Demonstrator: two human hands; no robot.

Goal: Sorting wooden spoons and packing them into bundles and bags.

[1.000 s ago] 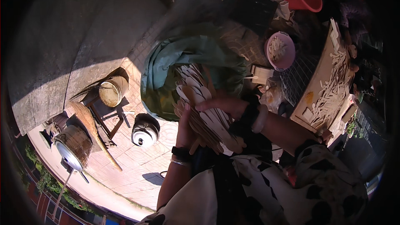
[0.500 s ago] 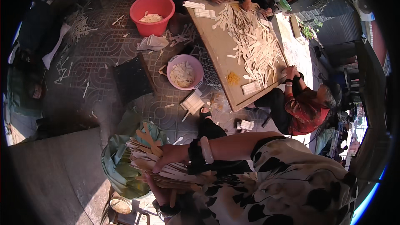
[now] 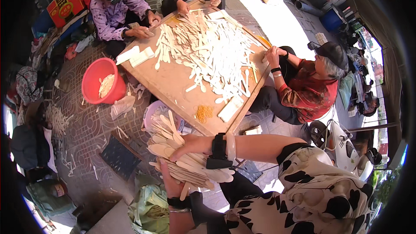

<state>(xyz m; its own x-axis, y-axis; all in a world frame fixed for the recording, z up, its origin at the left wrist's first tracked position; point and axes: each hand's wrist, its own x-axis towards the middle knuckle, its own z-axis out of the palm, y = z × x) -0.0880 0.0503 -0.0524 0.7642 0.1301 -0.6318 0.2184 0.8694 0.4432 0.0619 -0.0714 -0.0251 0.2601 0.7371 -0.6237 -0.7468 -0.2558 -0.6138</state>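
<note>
A thick bundle of flat wooden sticks [image 3: 182, 160] was held between both hands, low and centre in the head view, above the tiled floor [image 3: 86, 130] and just in front of the near corner of the board [image 3: 173, 82]. The bundle's long axis ran roughly from upper left to lower right, with the rounded ends fanned out toward the upper left, near a pale bowl [image 3: 149, 112]; the other ends pointed at the person's lap. A few sticks were splayed upward out of the stack.

The right hand [image 3: 190, 145] was laid over the top of the bundle, fingers curled down onto the sticks, a black band at its wrist. The left hand [image 3: 171, 184] was cupped under the bundle from below, palm up, fingers partly closed around the underside; how tightly could not be told, since the sticks hid the fingertips.

On the board a wide heap of loose sticks [image 3: 208, 52] was spread, with a small pile of orange rubber bands [image 3: 203, 112] near its close edge. A red tub [image 3: 93, 76] with some sticks in it was set on the floor left of the board. Three other people were seated round the board, their hands at its far and right edges. A green bag [image 3: 151, 208] was seen below the left hand.
</note>
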